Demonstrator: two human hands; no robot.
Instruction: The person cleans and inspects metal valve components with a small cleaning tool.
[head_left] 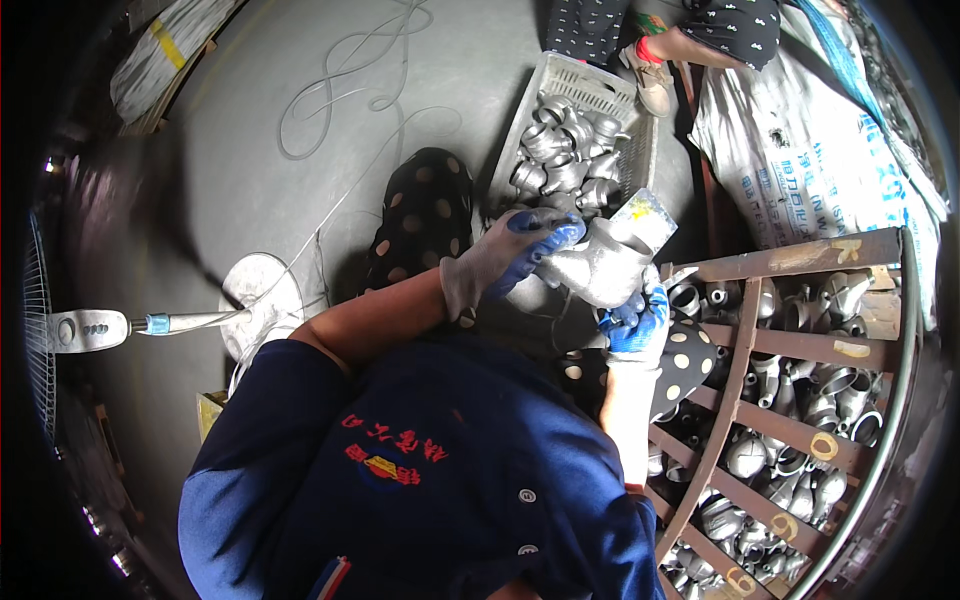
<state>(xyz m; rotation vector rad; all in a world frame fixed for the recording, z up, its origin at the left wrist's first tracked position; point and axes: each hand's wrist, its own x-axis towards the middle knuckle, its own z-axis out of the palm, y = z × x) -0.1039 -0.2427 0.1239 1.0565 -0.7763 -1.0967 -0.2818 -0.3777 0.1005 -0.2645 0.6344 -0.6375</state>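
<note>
A rounded grey metal casting (597, 268), with a wide neck and a narrower end, is held up in front of my lap. My left hand (522, 248), in a white and blue coated glove, closes on its left end. My right hand (640, 322), gloved the same way, grips it from below on the right with curled fingers. A pale clear-looking square piece (645, 222) with a yellow patch shows just beyond the casting's neck; whether it touches the casting I cannot tell. Past my hands, a plastic crate (640, 125) holds several similar castings (565, 150).
To my right, a brown metal-barred bin (735, 370) is filled with more castings (748, 455). White woven sacks (790, 150) lie behind it. Another person's leg and shoe (652, 85) are beside the crate. A fan (90, 331) stands left, and a cable (330, 90) loops over the floor.
</note>
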